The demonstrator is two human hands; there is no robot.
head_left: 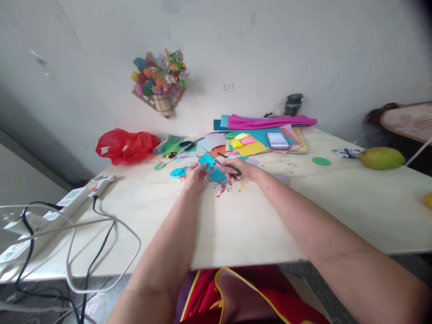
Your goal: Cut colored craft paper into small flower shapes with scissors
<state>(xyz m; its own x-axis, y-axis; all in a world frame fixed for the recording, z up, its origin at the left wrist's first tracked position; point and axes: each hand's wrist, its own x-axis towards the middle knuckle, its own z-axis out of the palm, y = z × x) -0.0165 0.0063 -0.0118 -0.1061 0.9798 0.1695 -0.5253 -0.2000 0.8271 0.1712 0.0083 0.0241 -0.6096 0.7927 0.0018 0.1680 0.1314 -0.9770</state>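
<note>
My left hand (pixel 195 174) pinches a blue paper flower (pixel 206 161) with a scalloped edge. In my right hand (pixel 245 170) is a pair of scissors (pixel 233 170), its dark handles round my fingers and its blades pointing left at the flower's edge. Below the blades a blue paper piece (pixel 217 174) lies on the table. More blue scalloped cut-outs (pixel 177 173) are stacked just left of my left hand. Small coloured paper scraps (pixel 229 186) are scattered in front of my hands.
Coloured sheets (pixel 256 146) and a magenta roll (pixel 270 121) lie at the back. Another pair of scissors (pixel 187 144) rests near a red plastic bag (pixel 126 146). A power strip (pixel 64 211) with tangled cables is at left, a green-yellow fruit (pixel 381 158) at right.
</note>
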